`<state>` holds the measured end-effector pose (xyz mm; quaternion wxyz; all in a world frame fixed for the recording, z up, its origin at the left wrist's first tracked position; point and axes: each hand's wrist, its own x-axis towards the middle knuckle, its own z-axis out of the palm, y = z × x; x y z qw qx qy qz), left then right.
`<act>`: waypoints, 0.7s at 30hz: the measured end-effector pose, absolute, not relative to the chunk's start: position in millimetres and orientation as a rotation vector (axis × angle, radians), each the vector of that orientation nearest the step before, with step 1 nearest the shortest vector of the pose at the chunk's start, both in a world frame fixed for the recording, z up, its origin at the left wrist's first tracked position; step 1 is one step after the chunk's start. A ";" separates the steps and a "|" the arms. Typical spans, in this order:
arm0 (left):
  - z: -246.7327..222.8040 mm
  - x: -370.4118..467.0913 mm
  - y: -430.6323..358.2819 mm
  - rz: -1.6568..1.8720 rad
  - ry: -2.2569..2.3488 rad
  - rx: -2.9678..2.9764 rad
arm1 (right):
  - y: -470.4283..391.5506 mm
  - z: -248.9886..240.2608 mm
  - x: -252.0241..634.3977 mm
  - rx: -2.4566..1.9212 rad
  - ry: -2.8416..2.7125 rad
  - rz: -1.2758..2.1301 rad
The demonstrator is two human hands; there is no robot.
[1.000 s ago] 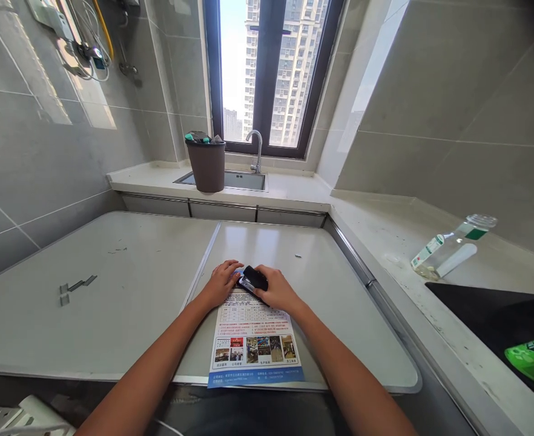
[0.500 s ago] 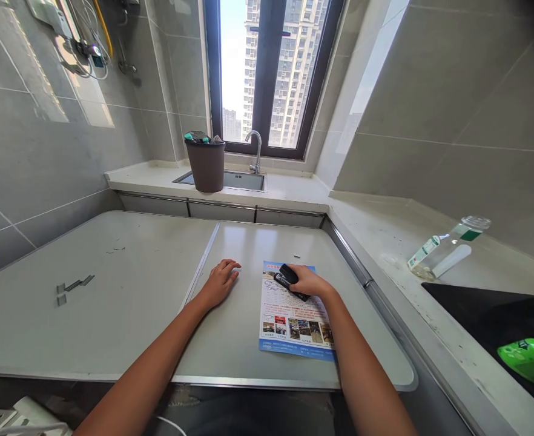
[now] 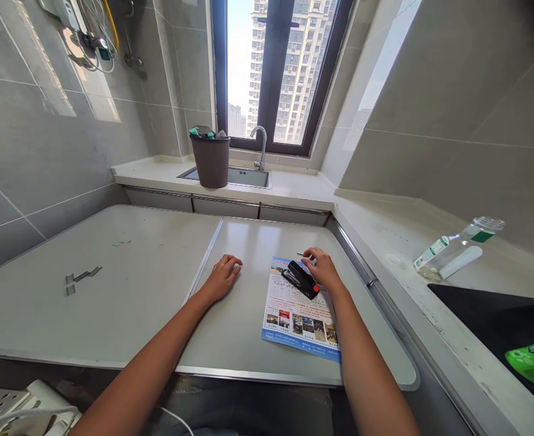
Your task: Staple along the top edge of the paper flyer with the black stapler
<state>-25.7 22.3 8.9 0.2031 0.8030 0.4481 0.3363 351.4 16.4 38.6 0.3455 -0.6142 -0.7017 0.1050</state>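
Right hand [image 3: 321, 267] is off the stapler [image 3: 299, 279], its fingers bent close to a small strip of staples [image 3: 300, 254] just past the leaflet's far edge; whether they pinch the strip, I cannot tell. Left hand [image 3: 223, 277] is empty, fingers loosely curled, resting on the white board [image 3: 230, 339] to the left of the leaflet [image 3: 289, 303]. The black stapler lies slantwise on the upper part of the leaflet, its red-marked end nearer the right forearm.

It should feel stiff and modestly weighty for its size, sturdy rather than fragile, perhaps a little slick on its smooth casing. Its body is best taken from above around the middle, thumb on one flank and fingers on the other, without squeezing the two arms together. The leaflet is thin and would crease or slide easily; a flat palm or an edge pinch suits it. The staple strip looks light and rigid, and could snap if bent, so take it by its long sides with the fingertips.

Half a second ago the right hand was wrapped around the stapler; now it has let go and reached past it. The leaflet lies in roughly the same place, as does the left hand.
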 end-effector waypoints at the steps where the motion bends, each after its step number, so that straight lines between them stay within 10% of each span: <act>1: 8.6 -25.8 22.6 0.944 1.250 2.238 | 20.1 31.5 352.4 -1.596 -1.831 0.206; 21: 20.7 -49.8 38.5 1.596 1.098 1.075 | 66.5 -4.7 255.8 -1.795 -2.221 0.251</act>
